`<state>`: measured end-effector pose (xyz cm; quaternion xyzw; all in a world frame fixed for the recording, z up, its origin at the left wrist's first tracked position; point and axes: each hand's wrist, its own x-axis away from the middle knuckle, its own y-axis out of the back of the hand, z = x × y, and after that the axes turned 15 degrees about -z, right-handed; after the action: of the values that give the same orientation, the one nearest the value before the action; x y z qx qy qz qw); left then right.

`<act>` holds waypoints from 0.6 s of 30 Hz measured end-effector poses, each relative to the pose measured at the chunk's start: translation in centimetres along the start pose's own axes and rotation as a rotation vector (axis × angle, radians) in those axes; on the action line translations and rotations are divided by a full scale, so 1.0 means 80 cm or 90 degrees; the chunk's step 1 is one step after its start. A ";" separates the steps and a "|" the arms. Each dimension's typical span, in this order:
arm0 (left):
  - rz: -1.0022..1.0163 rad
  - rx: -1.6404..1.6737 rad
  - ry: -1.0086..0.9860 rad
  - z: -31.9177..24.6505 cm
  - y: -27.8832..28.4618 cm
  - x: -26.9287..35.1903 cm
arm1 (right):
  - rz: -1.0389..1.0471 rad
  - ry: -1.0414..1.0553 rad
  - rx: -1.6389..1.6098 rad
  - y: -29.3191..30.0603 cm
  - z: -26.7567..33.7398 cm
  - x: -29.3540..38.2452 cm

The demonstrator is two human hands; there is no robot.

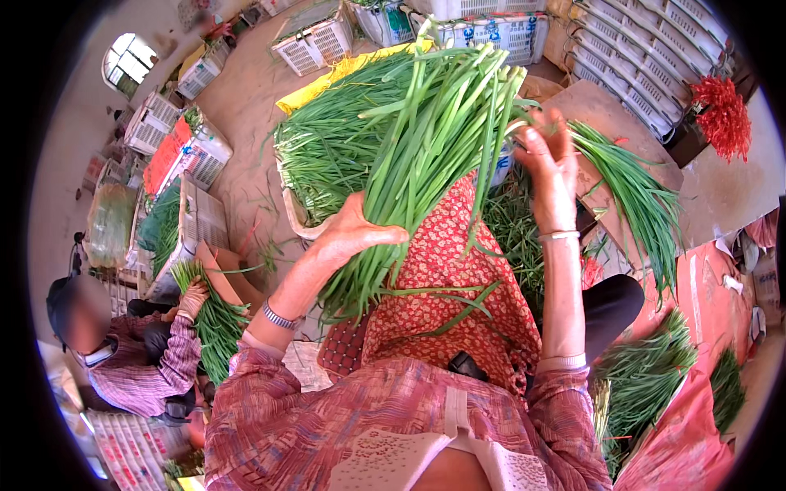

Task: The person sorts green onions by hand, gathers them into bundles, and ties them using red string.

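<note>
My left hand [362, 232] is closed round a large bunch of long green leafy stalks [430, 141], like garlic chives or green garlic. Their pale ends point up and to the right; the leaf tips hang over my red floral apron [454, 264]. Beside the pale ends my right hand [549, 162] is raised, fingers spread and slightly blurred, near a thin stray stalk; whether it touches it I cannot tell. Behind the bunch stands a crate [295, 215] filled with more stalks and edged with yellow cloth [334, 73]. A smaller bunch [632, 190] lies on a board at the right.
A co-worker [135, 344] sits at the left, gloved hand on another bunch. White plastic crates [202, 153] stand along the left and back; more are stacked [638, 61] at upper right. Red ties [721, 119] hang there. Loose leaves [516, 227] lie beside my apron, stalk heaps [645, 368] at lower right.
</note>
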<state>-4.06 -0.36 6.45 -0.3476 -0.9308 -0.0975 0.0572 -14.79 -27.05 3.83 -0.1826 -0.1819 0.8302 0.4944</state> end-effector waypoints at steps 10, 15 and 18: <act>-0.076 -0.376 -0.289 0.013 0.012 -0.028 | 0.267 0.789 0.670 -0.038 0.073 -0.032; -0.151 -0.539 -0.342 0.006 0.006 -0.030 | 0.420 0.816 0.575 -0.027 0.050 -0.025; -0.223 -0.594 -0.416 0.018 0.000 -0.039 | 0.386 0.786 0.523 -0.017 0.015 -0.022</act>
<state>-1.81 -2.02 4.53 -0.1891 -0.8025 -0.3921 -0.4079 -13.58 -28.12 5.77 -0.4542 0.5022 0.6779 0.2862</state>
